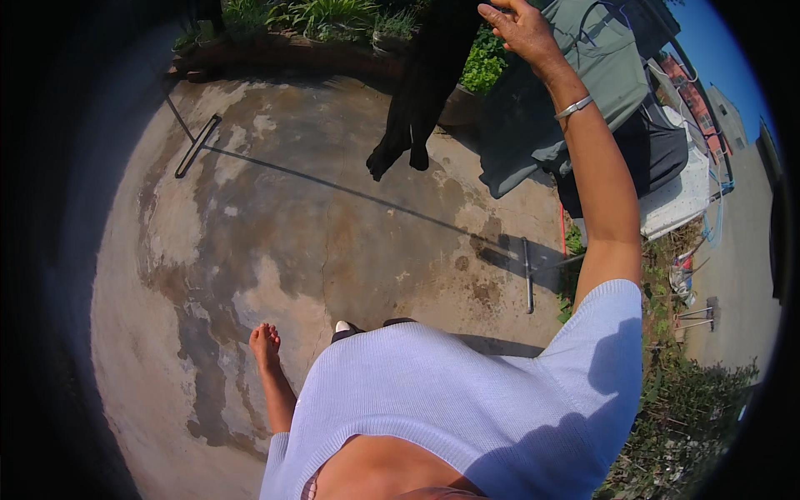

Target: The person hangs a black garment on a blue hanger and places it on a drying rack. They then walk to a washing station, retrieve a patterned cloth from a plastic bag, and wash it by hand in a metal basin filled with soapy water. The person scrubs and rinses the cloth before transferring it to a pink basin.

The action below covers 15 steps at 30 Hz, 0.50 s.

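Note:
My right hand (521,33) is raised at the top edge, and a silvery bracelet (574,107) circles its wrist. Its visible fingers point left, apart, with nothing seen between them; part of the hand is cut off by the frame. Just left of it hangs a long black garment (421,96), its two narrow ends above the ground. A grey-green garment (575,75) hangs beside and behind my right forearm, next to a black cloth (654,158). Low at my left side, my left hand (265,342) hangs with loosely bent fingers and holds nothing.
Damp patches mark the concrete floor (333,225). A stand foot (198,147) lies far left, another stand foot (527,275) at right, a thin line-like shadow between them. Potted plants (333,15) edge the back. Bushes (683,425) grow at the right.

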Each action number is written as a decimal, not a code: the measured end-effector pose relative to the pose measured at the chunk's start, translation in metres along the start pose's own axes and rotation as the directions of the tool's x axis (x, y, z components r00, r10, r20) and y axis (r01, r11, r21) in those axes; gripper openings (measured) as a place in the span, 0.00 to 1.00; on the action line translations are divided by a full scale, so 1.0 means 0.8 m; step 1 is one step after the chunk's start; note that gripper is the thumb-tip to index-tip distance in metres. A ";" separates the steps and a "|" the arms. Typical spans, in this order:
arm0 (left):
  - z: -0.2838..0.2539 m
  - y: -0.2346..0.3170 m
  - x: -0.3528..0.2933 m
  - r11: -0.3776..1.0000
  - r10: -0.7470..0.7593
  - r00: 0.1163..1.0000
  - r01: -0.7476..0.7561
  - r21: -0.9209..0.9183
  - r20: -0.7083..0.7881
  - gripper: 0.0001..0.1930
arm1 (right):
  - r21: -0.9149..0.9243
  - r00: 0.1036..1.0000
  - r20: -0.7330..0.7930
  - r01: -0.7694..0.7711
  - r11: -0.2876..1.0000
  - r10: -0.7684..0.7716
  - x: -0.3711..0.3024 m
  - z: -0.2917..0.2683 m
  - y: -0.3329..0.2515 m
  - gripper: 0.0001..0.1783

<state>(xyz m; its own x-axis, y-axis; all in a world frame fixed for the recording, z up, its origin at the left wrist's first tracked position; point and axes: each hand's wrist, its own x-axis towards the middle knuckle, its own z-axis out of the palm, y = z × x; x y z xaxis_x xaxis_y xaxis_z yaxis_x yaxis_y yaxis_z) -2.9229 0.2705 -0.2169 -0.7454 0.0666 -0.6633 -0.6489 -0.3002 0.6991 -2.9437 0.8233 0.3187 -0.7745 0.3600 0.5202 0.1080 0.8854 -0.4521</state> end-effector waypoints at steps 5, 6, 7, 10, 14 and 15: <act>0.033 -0.024 0.015 0.979 -0.111 0.979 0.078 0.187 0.173 0.05 | 0.140 0.853 0.520 -0.131 0.981 0.039 -0.252 0.037 0.036 0.14; 0.048 -0.042 0.016 0.969 -0.154 0.968 0.107 0.224 0.200 0.05 | 0.022 0.717 0.659 -0.322 0.947 0.228 -0.328 0.038 0.063 0.16; 0.047 -0.058 0.017 0.956 -0.190 0.966 0.142 0.257 0.176 0.05 | -0.053 0.638 0.697 -0.411 0.910 0.329 -0.412 0.045 0.100 0.19; 0.017 -0.113 0.014 0.901 -0.278 0.959 0.240 0.361 0.056 0.05 | -0.126 0.429 0.500 -0.823 0.554 0.752 -0.721 0.065 0.176 0.14; -0.049 -0.181 -0.018 0.714 -0.424 0.903 0.384 0.585 -0.076 0.08 | 0.166 -0.220 0.112 -0.957 -0.237 0.969 -1.183 0.013 0.091 0.09; -0.053 -0.205 -0.028 0.657 -0.435 0.895 0.393 0.644 -0.102 0.10 | 0.252 -0.314 0.054 -0.914 -0.317 0.948 -1.274 -0.010 0.053 0.12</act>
<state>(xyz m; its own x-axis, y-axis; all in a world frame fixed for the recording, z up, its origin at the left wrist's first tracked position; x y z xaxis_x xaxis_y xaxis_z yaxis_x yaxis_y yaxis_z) -2.7931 0.2781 -0.3278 -0.3692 0.0926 -0.9247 -0.8171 0.4416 0.3705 -2.1445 0.4959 -0.2246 0.3113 0.7105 -0.6311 0.5167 -0.6839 -0.5151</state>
